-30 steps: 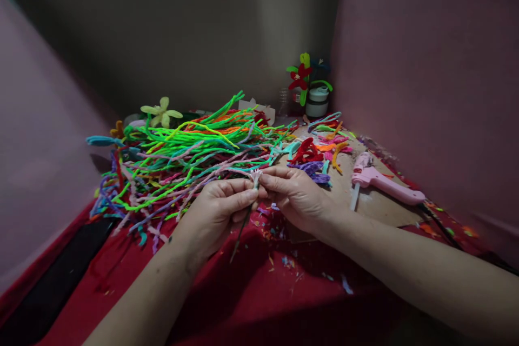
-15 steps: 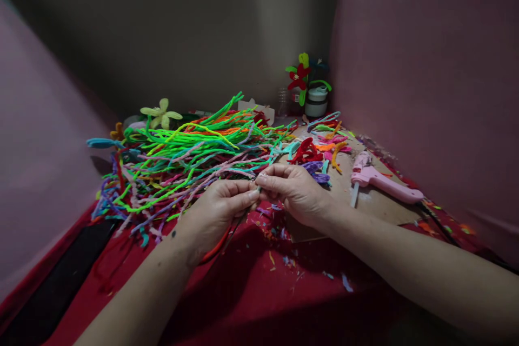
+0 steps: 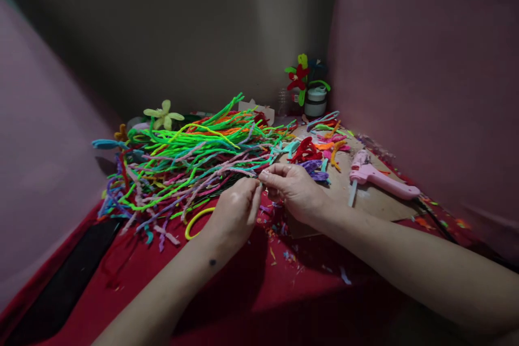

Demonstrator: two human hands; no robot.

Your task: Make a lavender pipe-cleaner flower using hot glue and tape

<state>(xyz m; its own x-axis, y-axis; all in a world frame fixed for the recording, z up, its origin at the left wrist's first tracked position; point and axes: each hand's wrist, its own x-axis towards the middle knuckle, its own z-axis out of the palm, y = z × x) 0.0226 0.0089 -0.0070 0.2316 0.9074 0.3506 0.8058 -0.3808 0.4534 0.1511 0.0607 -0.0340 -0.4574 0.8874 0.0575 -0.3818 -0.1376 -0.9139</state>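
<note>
My left hand (image 3: 239, 208) is closed, its back turned up and its fingertips meeting those of my other hand. The thin dark stem it held in the earlier views is mostly hidden by the fingers. My right hand (image 3: 294, 189) pinches a small bundle of whitish flower stamens (image 3: 265, 175), of which only pale tips show. Behind my left wrist a yellow loop (image 3: 197, 221) sticks out; what it belongs to is hidden. Just beyond the hands lies a big heap of coloured pipe cleaners (image 3: 194, 143).
A pink glue gun (image 3: 383, 179) rests on a brown board (image 3: 365, 203) at the right, beside purple pipe-cleaner pieces (image 3: 316, 169) and red ones (image 3: 306, 150). Pipe-cleaner flowers (image 3: 298, 77) stand at the back near a lidded jar (image 3: 315, 101). Scraps dot the red cloth (image 3: 243, 292).
My left hand has rolled over, back upward, and its wrist has shifted right. The dark stem below it has gone from sight. A red handle-like piece showed briefly; now a yellow loop shows.
</note>
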